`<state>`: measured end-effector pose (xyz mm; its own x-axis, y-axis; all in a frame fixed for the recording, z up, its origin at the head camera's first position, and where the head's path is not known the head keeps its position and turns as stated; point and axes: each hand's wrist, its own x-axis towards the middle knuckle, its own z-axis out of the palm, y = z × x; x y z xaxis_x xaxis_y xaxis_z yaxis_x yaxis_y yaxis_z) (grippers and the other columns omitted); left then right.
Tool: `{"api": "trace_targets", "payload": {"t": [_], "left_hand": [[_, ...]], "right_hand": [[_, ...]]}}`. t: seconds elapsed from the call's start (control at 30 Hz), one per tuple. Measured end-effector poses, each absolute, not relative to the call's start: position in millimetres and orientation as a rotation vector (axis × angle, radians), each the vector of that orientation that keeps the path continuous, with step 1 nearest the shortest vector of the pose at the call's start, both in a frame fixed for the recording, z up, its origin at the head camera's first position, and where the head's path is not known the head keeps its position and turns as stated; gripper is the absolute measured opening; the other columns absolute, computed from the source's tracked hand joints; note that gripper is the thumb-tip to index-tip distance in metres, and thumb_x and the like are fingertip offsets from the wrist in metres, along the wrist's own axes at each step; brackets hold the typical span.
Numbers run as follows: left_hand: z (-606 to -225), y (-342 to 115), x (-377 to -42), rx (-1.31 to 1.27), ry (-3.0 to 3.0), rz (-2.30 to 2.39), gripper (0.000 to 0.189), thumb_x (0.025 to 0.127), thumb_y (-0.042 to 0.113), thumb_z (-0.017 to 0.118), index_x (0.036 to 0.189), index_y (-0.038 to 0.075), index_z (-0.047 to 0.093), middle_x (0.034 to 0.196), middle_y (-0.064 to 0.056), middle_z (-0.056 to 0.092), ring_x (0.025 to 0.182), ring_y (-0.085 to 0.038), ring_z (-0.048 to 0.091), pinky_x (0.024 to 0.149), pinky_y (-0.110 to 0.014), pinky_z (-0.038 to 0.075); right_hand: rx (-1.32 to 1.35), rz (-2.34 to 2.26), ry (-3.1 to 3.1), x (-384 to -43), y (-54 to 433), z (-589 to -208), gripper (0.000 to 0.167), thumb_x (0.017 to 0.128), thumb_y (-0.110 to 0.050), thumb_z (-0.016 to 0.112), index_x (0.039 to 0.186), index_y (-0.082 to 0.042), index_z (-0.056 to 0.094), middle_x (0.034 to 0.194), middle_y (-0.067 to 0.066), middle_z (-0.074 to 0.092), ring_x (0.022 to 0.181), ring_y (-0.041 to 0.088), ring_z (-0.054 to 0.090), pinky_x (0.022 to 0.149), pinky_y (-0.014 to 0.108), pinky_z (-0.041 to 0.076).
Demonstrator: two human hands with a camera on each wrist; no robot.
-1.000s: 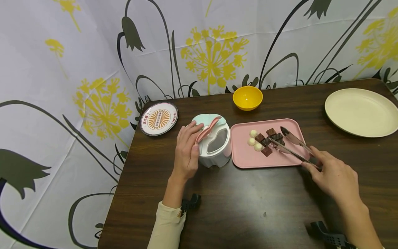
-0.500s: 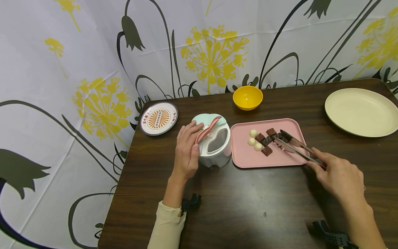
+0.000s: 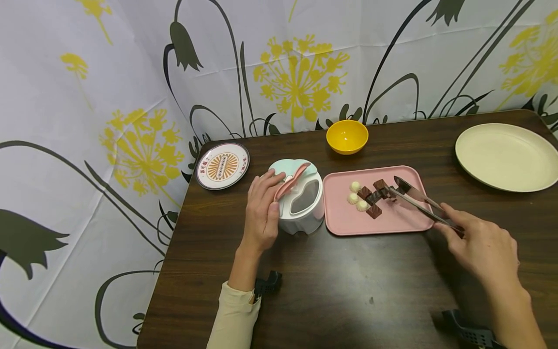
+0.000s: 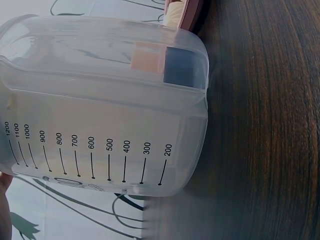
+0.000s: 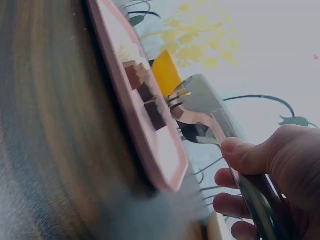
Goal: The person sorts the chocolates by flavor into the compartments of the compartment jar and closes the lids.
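I've got the right hand (image 3: 486, 247) gripping metal tongs (image 3: 414, 203), arms spread, tips at the chocolate pieces (image 3: 364, 194); contact unclear. My left hand (image 3: 261, 208) pinches the raised pink flap (image 3: 293, 182) on the measuring jug (image 3: 302, 224). Chocolates plus white balls (image 3: 362, 206) sit on the pink tray (image 3: 344, 222), just beside the jug. Farther back: cream plate (image 3: 507, 157) right, printed plate (image 3: 223, 166) left, yellow bowl (image 3: 347, 144) between.

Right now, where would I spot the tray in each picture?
Head: the tray lies right of center, beside the container.
Left wrist: only a bit of the tray shows, at the top edge just right of center.
Right wrist: the tray slants from the top, left of center, down to below the middle.
Shared landmark: the dark wood table, also seen at right in left wrist and at left in right wrist.
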<state>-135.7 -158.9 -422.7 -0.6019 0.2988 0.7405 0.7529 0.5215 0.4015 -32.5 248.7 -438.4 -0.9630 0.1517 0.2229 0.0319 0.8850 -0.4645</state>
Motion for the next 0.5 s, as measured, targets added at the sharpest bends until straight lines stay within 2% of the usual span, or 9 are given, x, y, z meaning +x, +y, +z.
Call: {"api": "trace_targets", "payload": {"t": [0.07, 0.2, 0.33, 0.5], "left_hand": [[-422.6, -158.8, -135.6, -0.850, -2.158, -0.973, 0.051, 0.097, 0.032, 0.029, 0.117, 0.005, 0.067, 0.134, -0.008, 0.059, 0.133, -0.030, 0.044, 0.113, -0.056, 0.018], [-422.4, -158.8, -135.3, -0.848, -2.158, -0.974, 0.051, 0.097, 0.032, 0.029, 0.117, 0.005, 0.067, 0.134, -0.007, 0.058, 0.134, -0.030, 0.044, 0.113, -0.056, 0.018], [-422.2, -158.8, -135.3, -0.850, -2.160, -0.976, 0.051, 0.097, 0.033, 0.028, 0.117, 0.005, 0.067, 0.134, -0.007, 0.058, 0.134, -0.030, 0.044, 0.113, -0.056, 0.017], [-422.1, -158.9, -135.3, -0.847, -2.167, -0.976, 0.052, 0.097, 0.033, 0.028, 0.117, 0.005, 0.067, 0.134, -0.008, 0.058, 0.134, -0.030, 0.044, 0.113, -0.055, 0.017]], "right_hand": [[-0.131, 0.688, -2.775, -32.0, 247.1, -434.5, 0.048, 0.085, -0.030, 0.076, 0.130, -0.019, 0.065, 0.083, 0.017, 0.070, 0.057, 0.035, 0.054, 0.047, 0.054, 0.035], [-0.084, 0.696, -2.698, -31.3, 241.8, -426.9, 0.050, 0.082, -0.026, 0.078, 0.130, -0.021, 0.066, 0.084, 0.015, 0.072, 0.053, 0.029, 0.050, 0.046, 0.052, 0.034], [0.004, 0.695, -2.592, -31.5, 235.0, -418.7, 0.051, 0.077, -0.022, 0.081, 0.127, -0.022, 0.068, 0.092, 0.015, 0.073, 0.052, 0.029, 0.053, 0.043, 0.047, 0.032], [0.158, 0.686, -2.473, -32.9, 223.3, -405.9, 0.054, 0.070, -0.015, 0.084, 0.122, -0.018, 0.071, 0.099, 0.012, 0.073, 0.047, 0.007, 0.049, 0.041, 0.037, 0.029]]}}
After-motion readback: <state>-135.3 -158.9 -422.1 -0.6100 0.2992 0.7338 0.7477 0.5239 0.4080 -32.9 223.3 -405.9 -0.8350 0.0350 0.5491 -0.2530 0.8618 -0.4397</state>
